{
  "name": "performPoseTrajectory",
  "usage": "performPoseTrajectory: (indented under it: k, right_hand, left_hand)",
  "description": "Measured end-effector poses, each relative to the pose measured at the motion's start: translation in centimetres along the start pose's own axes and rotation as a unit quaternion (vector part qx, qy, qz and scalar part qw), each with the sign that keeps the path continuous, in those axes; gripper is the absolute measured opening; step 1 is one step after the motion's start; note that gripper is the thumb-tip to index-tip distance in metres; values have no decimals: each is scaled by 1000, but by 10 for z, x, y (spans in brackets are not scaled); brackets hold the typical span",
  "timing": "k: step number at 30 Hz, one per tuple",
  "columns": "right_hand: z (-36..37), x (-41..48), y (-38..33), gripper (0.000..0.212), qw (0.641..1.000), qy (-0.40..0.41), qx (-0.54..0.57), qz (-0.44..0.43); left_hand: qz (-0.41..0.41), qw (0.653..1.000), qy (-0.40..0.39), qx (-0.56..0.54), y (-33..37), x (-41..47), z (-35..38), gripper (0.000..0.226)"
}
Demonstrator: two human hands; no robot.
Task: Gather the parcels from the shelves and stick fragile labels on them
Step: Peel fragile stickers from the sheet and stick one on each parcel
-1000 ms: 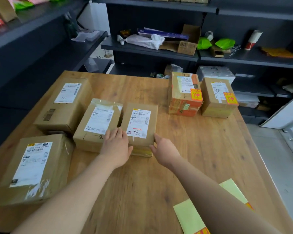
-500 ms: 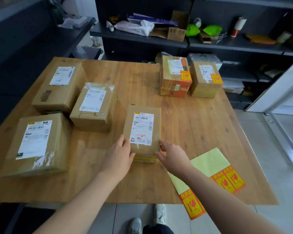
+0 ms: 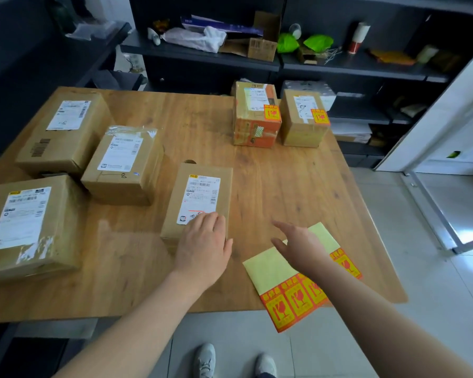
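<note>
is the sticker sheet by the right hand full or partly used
Partly used: the yellow sheet of red fragile stickers is bare across its far part, with stickers left only along its near edge.

Six parcels (image 3: pixel 200 197) stand on one bench (image 3: pixel 298 186). Four bear only a white address slip; the two at the far right each also carry one fragile label (image 3: pixel 272 113), two labels in all. One sheet of stickers (image 3: pixel 271 268) lies there. Two hands (image 3: pixel 202 249), two shoes (image 3: pixel 206 358) and two green bags (image 3: pixel 286 42) show.
</note>
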State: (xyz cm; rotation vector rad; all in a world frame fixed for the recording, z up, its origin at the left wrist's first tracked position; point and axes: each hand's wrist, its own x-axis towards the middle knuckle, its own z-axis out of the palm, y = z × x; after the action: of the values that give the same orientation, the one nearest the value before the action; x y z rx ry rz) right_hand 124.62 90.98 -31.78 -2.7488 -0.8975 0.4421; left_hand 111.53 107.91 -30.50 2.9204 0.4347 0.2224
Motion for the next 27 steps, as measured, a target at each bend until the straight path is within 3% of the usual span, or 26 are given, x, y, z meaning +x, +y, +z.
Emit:
performPoseTrajectory:
  k: [3,7,13,27]
  right_hand:
    - [-3,-12,56,43,999,-15,-23,37]
    - [-4,-26,118,42,994,-52,-22,90]
    - [-1,-20,175,37,996,-75,-14,42]
    - [11,4,220,18,996,-51,63,-28]
  left_hand:
    - [58,998,1,-14,45,9,12,35]
    - [88,990,-103,-42,100,12,48,46]
    - [76,975,-206,-7,150,18,105,59]
    - [17,976,-215,-9,175,33,137,65]
